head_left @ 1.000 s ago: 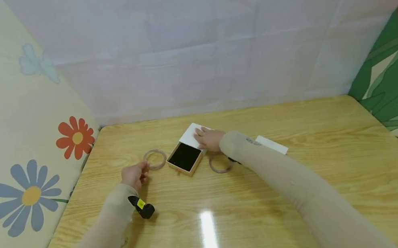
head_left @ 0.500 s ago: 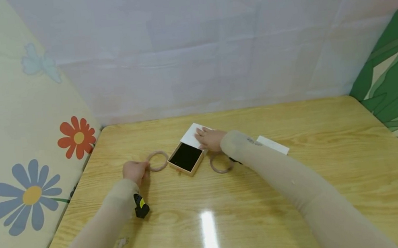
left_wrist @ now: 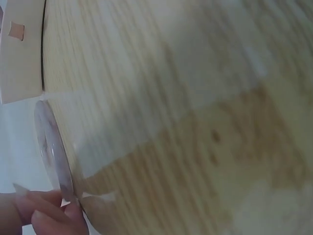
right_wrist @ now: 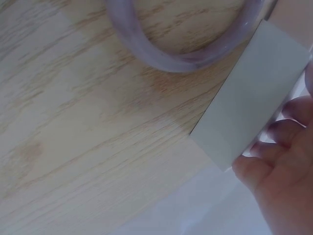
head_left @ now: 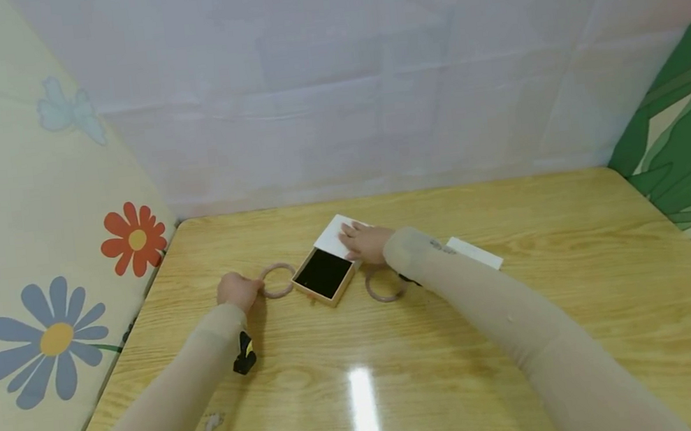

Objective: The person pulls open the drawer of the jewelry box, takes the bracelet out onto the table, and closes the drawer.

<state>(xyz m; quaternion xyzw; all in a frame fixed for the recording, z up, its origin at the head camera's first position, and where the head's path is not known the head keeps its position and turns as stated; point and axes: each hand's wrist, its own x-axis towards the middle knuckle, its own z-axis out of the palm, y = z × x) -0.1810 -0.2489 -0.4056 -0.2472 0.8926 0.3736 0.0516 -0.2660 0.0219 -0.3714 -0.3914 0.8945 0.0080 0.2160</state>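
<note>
My left hand [head_left: 238, 291] pinches the near-left edge of a pale purple bangle [head_left: 279, 296]; in the left wrist view the bangle [left_wrist: 59, 152] lies nearly flat between thumb and fingers [left_wrist: 56, 213]. Just right of it, a shallow box [head_left: 324, 274] with a black lining and tan rim stands partly out of its white sleeve [head_left: 330, 237]. My right hand [head_left: 369, 242] rests on the sleeve with fingers spread over its top. In the right wrist view, the fingers lie along the sleeve's upper edge, above its pale side [right_wrist: 252, 93].
A second purple bangle [head_left: 386, 298] lies right of the box, under my right wrist, partly hidden. A white flat piece [head_left: 474, 252] lies farther right, partly behind the sleeve of my right arm. A light cloth [head_left: 332, 90] hangs behind the wooden table [head_left: 313, 387].
My left hand has turned and shifted slightly right and away from me, with the bangle now a little closer to the box. My right hand stays on the box sleeve.
</note>
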